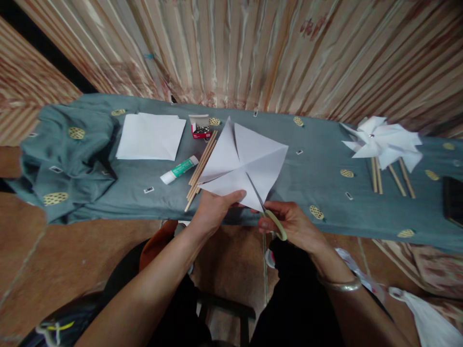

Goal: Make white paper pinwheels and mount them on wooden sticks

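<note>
Left hand (217,206): clamped on the near edge of the white paper (253,144), thumb on top
Right hand (289,224): closed round the handles of the scissors (277,225)
Paper: mid-desk (318,159) — slit from two corners, scissor blades at the near corner
Left of paper: wooden sticks (201,165), glue stick (180,169)
Far right: white pinwheels (383,137)
</note>
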`<state>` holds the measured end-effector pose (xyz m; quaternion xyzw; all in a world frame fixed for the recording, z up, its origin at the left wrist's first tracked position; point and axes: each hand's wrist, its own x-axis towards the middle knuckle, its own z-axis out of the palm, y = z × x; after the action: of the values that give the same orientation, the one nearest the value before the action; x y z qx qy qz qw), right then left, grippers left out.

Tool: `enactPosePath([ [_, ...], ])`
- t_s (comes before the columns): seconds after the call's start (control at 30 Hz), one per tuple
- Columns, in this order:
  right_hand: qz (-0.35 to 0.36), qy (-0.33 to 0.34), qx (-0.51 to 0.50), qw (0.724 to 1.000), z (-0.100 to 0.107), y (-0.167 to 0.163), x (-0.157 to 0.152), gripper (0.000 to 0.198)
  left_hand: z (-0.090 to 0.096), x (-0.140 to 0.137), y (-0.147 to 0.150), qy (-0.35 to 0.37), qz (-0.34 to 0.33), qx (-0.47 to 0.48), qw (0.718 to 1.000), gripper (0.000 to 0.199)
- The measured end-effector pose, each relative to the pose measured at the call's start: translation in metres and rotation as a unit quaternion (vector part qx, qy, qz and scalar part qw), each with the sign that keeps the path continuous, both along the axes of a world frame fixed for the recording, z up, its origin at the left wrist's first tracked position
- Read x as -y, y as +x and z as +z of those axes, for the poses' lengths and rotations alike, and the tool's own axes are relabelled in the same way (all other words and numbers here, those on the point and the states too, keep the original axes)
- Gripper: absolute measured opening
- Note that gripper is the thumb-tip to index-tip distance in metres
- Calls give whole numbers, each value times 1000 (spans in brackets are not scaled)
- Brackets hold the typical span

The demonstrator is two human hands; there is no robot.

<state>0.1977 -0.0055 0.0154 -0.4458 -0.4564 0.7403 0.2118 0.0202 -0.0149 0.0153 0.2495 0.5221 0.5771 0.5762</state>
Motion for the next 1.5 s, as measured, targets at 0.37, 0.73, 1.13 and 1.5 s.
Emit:
enactPosePath([
  [0.37, -7, -4, 27, 1000, 2, 0, -1, 36, 3, 1, 0, -44, 2, 6, 999, 30],
  [0.73, 44, 17, 36, 998, 2, 3, 0, 45, -2, -1, -1, -17, -10, 9, 1000, 30],
  [1.13, 73, 43, 114, 990, 8, 61, -18, 58, 3, -11, -22, 23, 30, -20, 999, 35],
  [1.5, -269, 283, 128, 912, 5, 44, -40, 48, -5, -2, -11, -4, -107, -1, 994, 25],
])
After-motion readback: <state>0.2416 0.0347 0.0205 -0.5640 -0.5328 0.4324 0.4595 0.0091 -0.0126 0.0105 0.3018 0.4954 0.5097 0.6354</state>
